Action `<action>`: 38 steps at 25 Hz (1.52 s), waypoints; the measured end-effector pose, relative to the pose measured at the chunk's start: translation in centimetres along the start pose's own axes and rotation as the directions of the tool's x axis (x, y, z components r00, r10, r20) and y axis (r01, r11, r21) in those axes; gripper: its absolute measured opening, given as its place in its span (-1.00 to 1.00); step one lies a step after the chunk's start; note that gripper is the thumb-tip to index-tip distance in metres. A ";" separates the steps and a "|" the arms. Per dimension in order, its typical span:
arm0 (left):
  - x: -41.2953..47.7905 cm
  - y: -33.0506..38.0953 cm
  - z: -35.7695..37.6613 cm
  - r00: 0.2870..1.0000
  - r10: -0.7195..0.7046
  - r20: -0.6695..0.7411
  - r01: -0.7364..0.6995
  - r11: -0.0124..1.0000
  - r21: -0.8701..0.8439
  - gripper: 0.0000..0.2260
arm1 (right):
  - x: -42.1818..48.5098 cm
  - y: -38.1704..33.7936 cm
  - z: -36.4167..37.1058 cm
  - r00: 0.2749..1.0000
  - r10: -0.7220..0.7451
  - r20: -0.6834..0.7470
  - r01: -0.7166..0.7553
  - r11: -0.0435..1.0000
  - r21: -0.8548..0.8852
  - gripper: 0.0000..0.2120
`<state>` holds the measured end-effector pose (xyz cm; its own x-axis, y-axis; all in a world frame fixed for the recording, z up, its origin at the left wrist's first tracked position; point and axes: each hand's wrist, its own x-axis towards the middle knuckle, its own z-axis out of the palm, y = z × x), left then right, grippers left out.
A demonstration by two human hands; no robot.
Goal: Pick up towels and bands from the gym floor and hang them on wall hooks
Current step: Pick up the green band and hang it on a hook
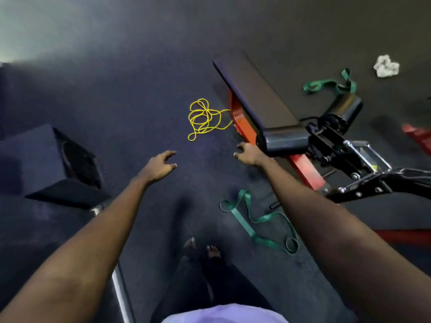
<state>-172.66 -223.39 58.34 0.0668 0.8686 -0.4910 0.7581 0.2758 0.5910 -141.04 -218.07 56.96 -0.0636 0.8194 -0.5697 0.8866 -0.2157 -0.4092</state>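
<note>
Your left hand reaches out, fingers loosely spread, holding nothing | your right hand likewise empty, beside the bench | yellow cord lies ahead on the floor | green band under your right arm | second green band and white towel beyond the bench

Near green band partly behind right forearm; yellow cord end hidden beneath bench.

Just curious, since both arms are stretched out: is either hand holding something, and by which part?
Nothing is held. The left hand and the right hand are both empty, fingers loose; the yellow cord lies beyond them, ungripped.
</note>
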 end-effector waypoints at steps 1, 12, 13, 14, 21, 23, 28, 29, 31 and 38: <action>1.6 -0.5 1.1 0.999 -0.012 0.046 0.012 1.000 0.013 -0.53 | 0.2 1.4 1.4 0.999 0.053 0.014 -0.053 0.998 0.026 -0.49; 18.9 -9.9 16.8 0.929 -0.085 0.359 0.069 0.996 0.055 -0.53 | 8.8 13.4 20.8 0.903 0.406 0.137 -0.425 0.889 0.168 -0.61; 21.2 -12.1 19.8 0.922 -0.100 0.374 0.083 0.995 0.061 -0.53 | 11.3 15.0 23.8 0.899 0.411 0.153 -0.433 0.887 0.160 -0.58; 23.2 -14.2 22.8 0.913 -0.125 0.389 0.103 0.992 0.076 -0.53 | 13.8 16.8 27.1 0.892 0.417 0.175 -0.442 0.887 0.136 -0.57; 35.1 -29.2 39.9 0.874 -0.178 0.452 0.141 0.983 0.115 -0.49 | 29.0 27.6 46.0 0.884 0.381 0.269 -0.401 0.916 0.018 -0.51; 37.2 -32.3 42.8 0.869 -0.160 0.469 0.110 0.985 0.132 -0.50 | 32.0 29.8 50.3 0.879 0.371 0.301 -0.379 0.925 -0.033 -0.39; 39.5 -37.0 46.5 0.854 -0.123 0.506 0.056 0.988 0.145 -0.50 | 36.6 31.9 57.1 0.913 0.257 0.317 -0.154 0.936 -0.316 -0.28; 39.6 -37.3 46.7 0.846 -0.125 0.518 0.057 0.988 0.145 -0.50 | 36.9 31.8 57.7 0.900 0.276 0.336 -0.145 0.919 -0.365 -0.31; 39.2 -37.2 46.2 0.839 -0.120 0.531 0.053 0.989 0.138 -0.51 | 36.9 30.9 57.9 0.857 0.335 0.392 -0.170 0.901 -0.399 -0.45; 34.8 -32.2 38.1 0.839 -0.162 0.519 0.144 0.987 0.074 -0.55 | 30.3 24.7 49.9 0.729 0.372 0.575 -0.286 0.928 -0.238 -0.40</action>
<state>-170.00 -217.70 -2.16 0.2701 0.4707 -0.8400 0.8059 0.3669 0.4647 -143.91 -225.07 -5.98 0.0199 0.2113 -0.9772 0.9501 -0.3084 -0.0474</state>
